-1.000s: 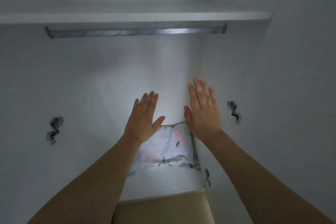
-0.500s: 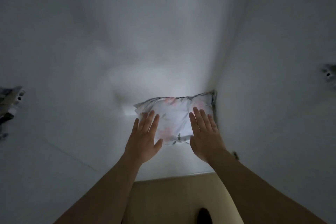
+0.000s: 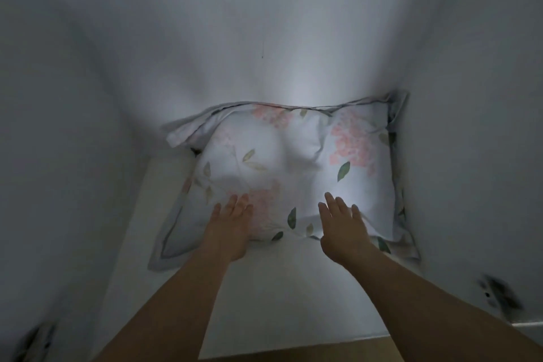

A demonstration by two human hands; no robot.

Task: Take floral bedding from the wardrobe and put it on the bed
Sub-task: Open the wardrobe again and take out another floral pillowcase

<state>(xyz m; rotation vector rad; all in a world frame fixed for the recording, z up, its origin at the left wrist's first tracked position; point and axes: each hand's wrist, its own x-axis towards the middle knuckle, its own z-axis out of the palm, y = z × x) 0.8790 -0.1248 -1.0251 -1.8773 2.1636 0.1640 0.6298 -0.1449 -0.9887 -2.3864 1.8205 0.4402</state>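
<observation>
Resting flat, fingers spread, left hand [image 3: 230, 222] and right hand [image 3: 342, 225] touch floral pillow [image 3: 293, 161], gripping nothing.

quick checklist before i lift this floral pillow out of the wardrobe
1. Both hands at the pillow: ok. The left hand and right hand lie flat on the front of the floral pillow.
2. Grip closed: not ok. The fingers are spread open and nothing is held yet.
3. Pillow free on top: ok. Nothing lies on it.
4. Room at the sides: not ok on the right, where the pillow's edge presses against the wardrobe wall; the left side is free.
5. Anything under the pillow: cannot tell.
6. Shelf in front of it bare: ok.
</observation>
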